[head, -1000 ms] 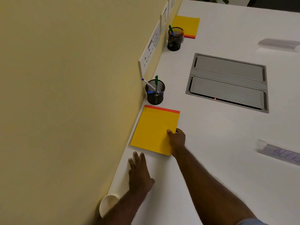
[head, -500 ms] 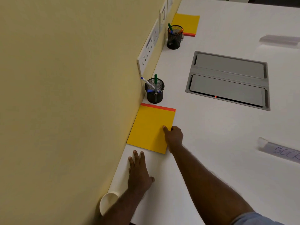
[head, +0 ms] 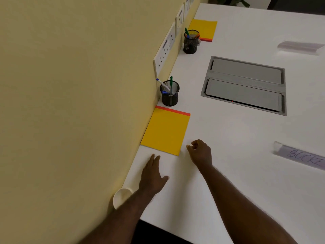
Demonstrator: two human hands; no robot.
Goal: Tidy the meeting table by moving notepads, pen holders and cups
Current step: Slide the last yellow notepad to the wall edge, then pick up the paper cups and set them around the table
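Note:
A yellow notepad [head: 166, 131] with an orange top strip lies flat against the yellow wall. Just behind it stands a black mesh pen holder [head: 169, 95] with pens. My right hand [head: 200, 152] hovers just right of the notepad's near corner, fingers loosely curled, holding nothing. My left hand [head: 153, 175] rests flat on the white table [head: 228, 138] in front of the notepad. A white paper cup [head: 121, 198] sits by the wall, partly hidden behind my left forearm. Further back are a second pen holder [head: 190, 42] and a second yellow notepad [head: 204, 29].
A grey cable hatch [head: 244, 85] is set into the table's middle. White socket plates [head: 165, 50] line the wall. Two clear name stands, one [head: 302, 157] at the right and another [head: 299, 47] far right, sit on the table. The table's near edge runs below my forearms.
My right hand pushed the notepad left against the wall, then let go and drew back to the right. My left hand stayed flat on the table.

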